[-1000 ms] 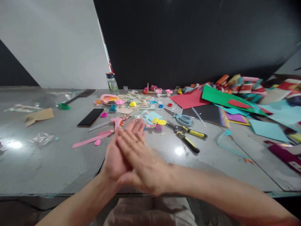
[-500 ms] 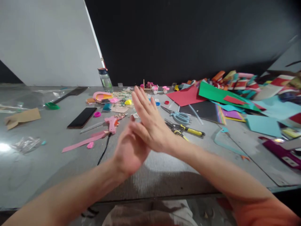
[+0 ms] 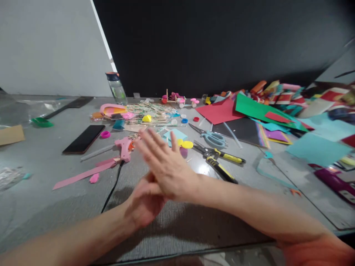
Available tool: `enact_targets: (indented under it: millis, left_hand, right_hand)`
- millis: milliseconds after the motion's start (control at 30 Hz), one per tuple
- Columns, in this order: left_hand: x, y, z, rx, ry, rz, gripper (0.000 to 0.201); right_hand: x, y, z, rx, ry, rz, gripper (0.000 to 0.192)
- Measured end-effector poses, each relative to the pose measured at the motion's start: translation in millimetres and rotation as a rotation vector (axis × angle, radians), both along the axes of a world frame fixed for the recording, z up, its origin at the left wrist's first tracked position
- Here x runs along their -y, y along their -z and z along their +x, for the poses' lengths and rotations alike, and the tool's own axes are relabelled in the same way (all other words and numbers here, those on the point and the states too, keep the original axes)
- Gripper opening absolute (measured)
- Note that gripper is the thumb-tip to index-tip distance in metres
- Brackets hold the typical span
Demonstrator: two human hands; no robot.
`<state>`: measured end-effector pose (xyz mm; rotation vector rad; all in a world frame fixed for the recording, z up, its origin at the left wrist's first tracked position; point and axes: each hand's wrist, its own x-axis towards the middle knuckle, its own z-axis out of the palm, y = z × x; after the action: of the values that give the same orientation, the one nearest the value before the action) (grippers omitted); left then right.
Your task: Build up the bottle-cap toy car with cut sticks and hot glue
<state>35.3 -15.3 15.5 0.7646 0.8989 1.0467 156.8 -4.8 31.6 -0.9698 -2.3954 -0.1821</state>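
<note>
My right hand [image 3: 169, 170] lies flat across my left, its fingers stretched out and spread, a little blurred. Beneath it, my left hand [image 3: 145, 207] is turned palm up and pressed against the right palm; its fingers are mostly covered. I see nothing held between them. Just beyond the fingertips are a pink glue gun [image 3: 124, 147] with a black cord and a light blue paper square [image 3: 177, 137]. To the right of my hands lie yellow plastic pieces [image 3: 187, 144], yellow-and-black pliers [image 3: 222, 170] and blue-handled scissors [image 3: 213, 139].
On the left are a black phone [image 3: 84, 139], a pink strip [image 3: 83, 175] and a green scoop [image 3: 42, 122]. A water bottle [image 3: 116, 88] stands by the wall. Wooden sticks [image 3: 149, 109] lie mid-table. Red paper [image 3: 219, 111], green paper [image 3: 266, 112] and a purple tool [image 3: 334, 183] are rightward.
My hands have come lower and slightly left in view, with the right sliding over the left and its fingers tilting leftward. The blue paper square and yellow pieces now show past them.
</note>
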Motion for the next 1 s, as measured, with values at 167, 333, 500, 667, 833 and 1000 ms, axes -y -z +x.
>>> enact_targets:
  millis: [167, 333, 500, 667, 833, 1000]
  left_hand:
    - [-6, 2.2, -7, 0.074, 0.273, -0.242, 0.021]
    - [-17, -10.8, -13, -0.052, 0.347, -0.131, 0.019]
    - [-30, -15.8, 0, -0.182, 0.471, -0.119, 0.011]
    - [-43, -8.3, 19, -0.137, 0.411, -0.09, 0.009]
    - [-49, -3.9, 25, -0.075, 0.387, -0.025, 0.01]
    - [-51, 0.9, 26, -0.109, 0.365, 0.043, 0.028]
  right_hand:
    - [-19, -12.1, 64, -0.245, 0.034, -0.046, 0.039]
    - [-46, -15.0, 113, -0.085, 0.197, 0.017, 0.03]
    - [-57, 0.6, 112, 0.092, 0.011, -0.014, 0.036]
    - [-56, 13.9, 114, 0.099, 0.011, 0.008, 0.038]
    - [-56, 20.5, 118, 0.067, -0.017, 0.013, 0.036]
    - [-56, 21.4, 117, 0.13, 0.0, 0.053, 0.033]
